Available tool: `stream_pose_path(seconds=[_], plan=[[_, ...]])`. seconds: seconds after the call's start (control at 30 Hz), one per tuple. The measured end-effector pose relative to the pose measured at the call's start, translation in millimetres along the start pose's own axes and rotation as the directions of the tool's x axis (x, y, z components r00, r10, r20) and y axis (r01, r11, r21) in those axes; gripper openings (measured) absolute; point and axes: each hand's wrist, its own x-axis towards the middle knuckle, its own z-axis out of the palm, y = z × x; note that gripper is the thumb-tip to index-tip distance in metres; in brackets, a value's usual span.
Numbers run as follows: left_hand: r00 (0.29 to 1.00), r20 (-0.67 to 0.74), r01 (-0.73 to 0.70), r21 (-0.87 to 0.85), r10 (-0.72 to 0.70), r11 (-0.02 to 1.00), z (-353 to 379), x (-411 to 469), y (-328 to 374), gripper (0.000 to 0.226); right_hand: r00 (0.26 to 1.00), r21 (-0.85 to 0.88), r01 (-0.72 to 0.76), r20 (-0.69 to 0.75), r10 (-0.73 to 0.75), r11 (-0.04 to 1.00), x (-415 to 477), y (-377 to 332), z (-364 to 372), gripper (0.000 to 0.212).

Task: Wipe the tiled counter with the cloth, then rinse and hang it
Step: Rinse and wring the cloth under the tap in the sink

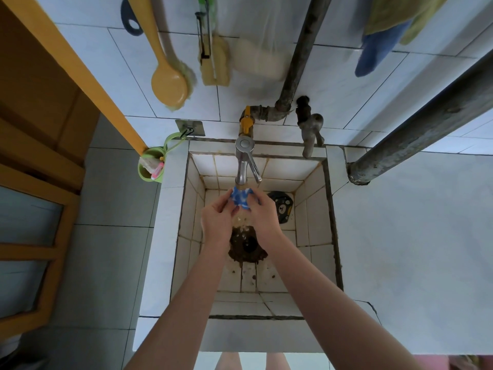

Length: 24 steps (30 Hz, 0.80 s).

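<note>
cloth (241, 200) under tap (244, 161) over sink (312, 209) | counter (413, 249) right of sink | cup (142, 176) left of sink

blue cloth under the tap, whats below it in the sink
Water runs off the cloth, gripped by the left hand and right hand, down to the dark, stained drain in the sink floor. The wrists cover the drain's edges.

No text, label, brand or number can be read anywhere in the view. The nearest thing to a marking is on the black round disc (280, 209) lying in the sink (314, 209) just right of the tap (244, 161). It has pale and yellowish marks on its face, too small and blurred to tell letters from a picture. The cloth (241, 199) under the tap shows only white patches on blue.
</note>
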Motion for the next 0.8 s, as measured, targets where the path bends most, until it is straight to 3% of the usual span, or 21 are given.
stream_pose_path(seconds=[0.1, 0.17, 0.23, 0.3, 0.37, 0.47, 0.53, 0.67, 0.8], plan=[[0.999, 0.043, -0.005, -0.038, 0.007, 0.999, 1.5, 0.7, 5.7, 0.033, 0.997, 0.16, -0.047, 0.064, 0.037, 0.986, 1.2, -1.4, 2.1, 0.031], [0.999, 0.044, -0.021, -0.073, 0.024, 0.997, -1.1, 0.6, 7.1, 0.029, 0.999, 0.04, 0.019, 0.03, -0.02, 0.999, 4.7, -3.9, 2.4, 0.04], [0.999, 0.024, -0.029, -0.086, 0.031, 0.996, -4.2, 1.0, 5.8, 0.029, 0.998, -0.052, 0.066, 0.012, -0.065, 0.996, 7.2, -3.3, 0.5, 0.034], [0.999, 0.001, -0.035, -0.108, 0.035, 0.994, -7.1, 2.0, 3.2, 0.026, 0.995, -0.062, 0.097, -0.025, -0.098, 0.993, 6.1, -2.3, -2.4, 0.023], [0.998, -0.051, -0.048, -0.121, 0.042, 0.992, -7.3, 3.4, 1.6, 0.02, 0.993, -0.068, 0.074, -0.09, -0.08, 0.995, 5.5, -0.4, -7.2, 0.025], [0.989, -0.125, -0.083, -0.057, 0.076, 0.995, -3.6, 4.7, 1.2, 0.018, 0.996, -0.09, 0.069, -0.046, -0.074, 0.994, -0.4, 3.6, -5.9, 0.022], [0.991, -0.099, -0.092, -0.006, 0.091, 0.996, -0.4, 4.9, -0.6, 0.018, 0.995, -0.076, 0.1, 0.005, -0.1, 0.992, -5.0, 7.0, -0.6, 0.016], [0.996, 0.032, -0.086, 0.028, 0.085, 0.996, 4.1, 1.4, -0.3, 0.025, 0.988, -0.01, 0.141, 0.066, -0.14, 0.99, -4.7, 4.6, 5.3, 0.025], [0.998, 0.056, 0.016, -0.028, -0.015, 0.999, 8.6, 0.9, 5.0, 0.019, 0.995, -0.014, 0.084, 0.057, -0.084, 0.996, -4.6, -3.7, 4.9, 0.017]])
